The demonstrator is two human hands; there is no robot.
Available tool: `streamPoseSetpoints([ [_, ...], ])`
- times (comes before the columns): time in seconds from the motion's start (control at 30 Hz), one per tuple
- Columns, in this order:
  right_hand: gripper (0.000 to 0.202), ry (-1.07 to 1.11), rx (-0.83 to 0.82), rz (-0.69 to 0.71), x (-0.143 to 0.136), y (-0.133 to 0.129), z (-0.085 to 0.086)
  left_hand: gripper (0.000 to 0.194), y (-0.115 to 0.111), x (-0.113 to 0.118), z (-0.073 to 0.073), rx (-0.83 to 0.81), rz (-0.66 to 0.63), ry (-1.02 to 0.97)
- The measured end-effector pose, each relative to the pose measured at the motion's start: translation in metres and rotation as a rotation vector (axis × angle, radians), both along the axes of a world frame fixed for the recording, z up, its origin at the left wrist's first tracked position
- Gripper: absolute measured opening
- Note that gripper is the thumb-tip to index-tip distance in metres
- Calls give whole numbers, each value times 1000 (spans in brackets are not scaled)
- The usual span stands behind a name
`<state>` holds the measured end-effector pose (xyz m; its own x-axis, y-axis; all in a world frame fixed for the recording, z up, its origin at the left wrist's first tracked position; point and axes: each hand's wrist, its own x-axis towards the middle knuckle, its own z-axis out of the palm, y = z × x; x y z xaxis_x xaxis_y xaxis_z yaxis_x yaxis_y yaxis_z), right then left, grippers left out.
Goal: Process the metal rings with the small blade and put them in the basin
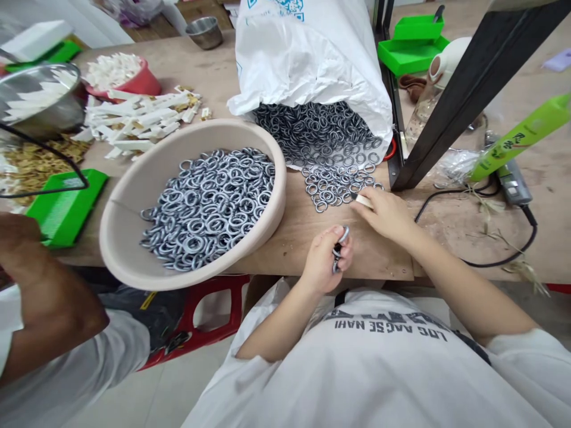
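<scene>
My left hand (322, 260) is closed around a few grey metal rings (336, 257), just in front of the table edge. In my right hand (387, 213) is a small white-handled tool with a dark tip (364, 201); its exact kind is not clear. The tip reaches the near side of a loose pile of rings (329, 185) on the table. That pile spreads from the mouth of a white plastic sack (307, 65), which lies on its side with many more rings inside. To the left, a big beige basin (116, 238) holds a large heap of the same rings.
A black metal post (446, 113) slants up at the right, beside a cable (473, 263) and a green tube (520, 139). White strips (138, 122), a red bowl (149, 80) and a green tray (66, 208) are at the left. A co-worker's arm (49, 285) rests at the far left.
</scene>
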<state>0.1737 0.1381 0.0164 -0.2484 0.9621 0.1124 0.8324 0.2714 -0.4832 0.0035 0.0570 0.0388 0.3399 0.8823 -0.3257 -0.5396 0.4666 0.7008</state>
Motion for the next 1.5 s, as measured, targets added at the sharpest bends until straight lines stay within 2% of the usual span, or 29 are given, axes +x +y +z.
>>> streamPoseSetpoints([
  [0.13, 33, -243, -11, 39, -26, 21, -4, 24, 10, -16, -9, 39, 92, -22],
  [0.23, 23, -208, -20, 16, -26, 25, -1, 32, 13, -22, -13, 52, 168, 16],
  [0.33, 24, 172, -100, 58, -15, 11, 7, 42, 14, -20, -16, 47, 220, 104],
  [0.4, 27, 527, -212, 88, -8, -8, 13, 41, 15, -14, -17, 49, 179, 134],
  [0.5, 25, 896, -292, 62, -5, -36, 17, 34, 16, -1, -16, 28, 9, 86],
  [0.6, 23, 995, -270, 50, -3, -53, 12, 41, 16, 10, -12, -25, -188, -13],
  [0.7, 23, 929, -188, 61, 5, -56, 7, 43, 15, 15, -7, -91, -389, -124],
  [0.77, 24, 860, -110, 93, 11, -57, 7, 39, 13, 18, -4, -100, -425, -146],
  [0.87, 22, 773, -2, 131, 16, -60, 14, 37, 8, 25, -1, -31, -251, -38],
  [0.97, 21, 727, 20, 90, 18, -63, 21, 37, 5, 30, 2, 32, -109, 64],
  [1.07, 24, 674, 61, 56, 21, -67, 26, 40, 4, 30, 5, 48, -124, 80],
  [1.23, 28, 326, 220, 189, 27, -77, 34, 39, 4, 25, 12, -9, -77, 89],
  [1.3, 30, 240, 245, 202, 26, -80, 38, 39, 4, 25, 15, -38, -54, 92],
  [1.5, 35, 209, 224, 231, 24, -78, 40, 37, 2, 23, 12, -46, -82, 80],
])
